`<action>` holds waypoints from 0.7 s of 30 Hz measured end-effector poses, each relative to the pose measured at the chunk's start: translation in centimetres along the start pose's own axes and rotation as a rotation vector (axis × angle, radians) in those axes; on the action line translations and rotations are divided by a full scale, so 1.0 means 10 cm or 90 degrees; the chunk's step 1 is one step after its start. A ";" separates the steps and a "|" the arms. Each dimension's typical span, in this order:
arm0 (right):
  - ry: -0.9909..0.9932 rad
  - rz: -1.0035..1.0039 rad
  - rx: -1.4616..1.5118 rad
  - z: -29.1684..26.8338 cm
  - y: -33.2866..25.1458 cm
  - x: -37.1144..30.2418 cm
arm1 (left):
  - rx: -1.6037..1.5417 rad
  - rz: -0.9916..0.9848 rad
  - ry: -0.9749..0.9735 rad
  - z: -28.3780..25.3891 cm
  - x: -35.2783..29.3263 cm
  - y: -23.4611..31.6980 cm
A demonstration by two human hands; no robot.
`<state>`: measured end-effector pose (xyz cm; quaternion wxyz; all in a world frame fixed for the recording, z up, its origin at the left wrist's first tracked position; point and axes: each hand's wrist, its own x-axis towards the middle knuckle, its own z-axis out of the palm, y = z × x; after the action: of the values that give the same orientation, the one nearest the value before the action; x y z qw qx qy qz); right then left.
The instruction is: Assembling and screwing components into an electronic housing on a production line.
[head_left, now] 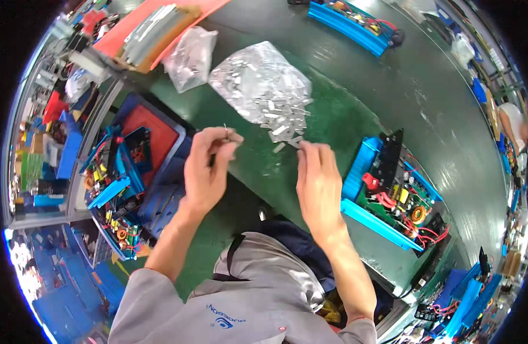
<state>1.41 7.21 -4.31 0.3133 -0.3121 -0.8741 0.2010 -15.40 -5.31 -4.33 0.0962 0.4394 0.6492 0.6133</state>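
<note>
My left hand [206, 169] is raised left of centre, its thumb and fingers pinched on a small thin metal piece [226, 131] that is mostly hidden by the fingertips. My right hand [320, 183] has its fingertips closed at the near edge of a pile of small silvery metal strips [281, 117], pinching one flat strip [295, 141]. The strips spill out of a clear plastic bag [258, 74] lying on the green bench top. A single loose strip [279, 147] lies just left of my right fingertips.
An open blue-cased circuit assembly [390, 195] stands to the right, and another [352, 23] at the far side. More circuit units [118, 183] sit on the left beside a red and blue tray [152, 135]. A second clear bag [190, 57] and an orange-red bin [155, 31] are at far left.
</note>
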 end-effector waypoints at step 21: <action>0.039 0.457 0.495 -0.92 -0.06 -0.89 | -0.409 -0.330 -0.279 0.60 -0.28 0.47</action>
<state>12.76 2.25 -1.07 0.3426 -0.4584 -0.5637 0.5956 -7.64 -3.64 -2.70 0.5122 0.3302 0.4792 0.6316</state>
